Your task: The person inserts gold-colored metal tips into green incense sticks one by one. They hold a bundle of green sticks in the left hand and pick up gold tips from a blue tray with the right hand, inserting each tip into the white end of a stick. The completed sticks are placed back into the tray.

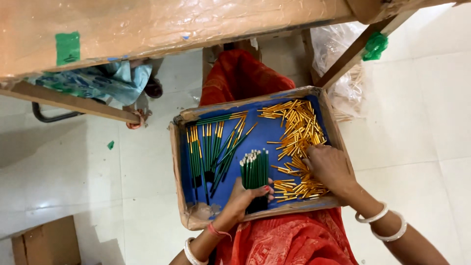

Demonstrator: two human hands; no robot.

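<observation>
A shallow cardboard tray (177,162) with a blue lining rests on my lap over red cloth. My left hand (244,198) grips an upright bundle of green sticks (254,169) with pale tips near the tray's front edge. My right hand (327,166) lies palm down on a pile of short gold tubes (297,132) at the tray's right side, fingers spread among them. On the tray's left lie several loose green sticks with gold caps (211,147).
A wooden bench or table (147,24) covered in plastic wrap crosses the top, with a slanted leg (353,54) at right. A clear plastic bag (343,73) sits behind the tray. A cardboard box (46,243) stands on the white tiled floor at lower left.
</observation>
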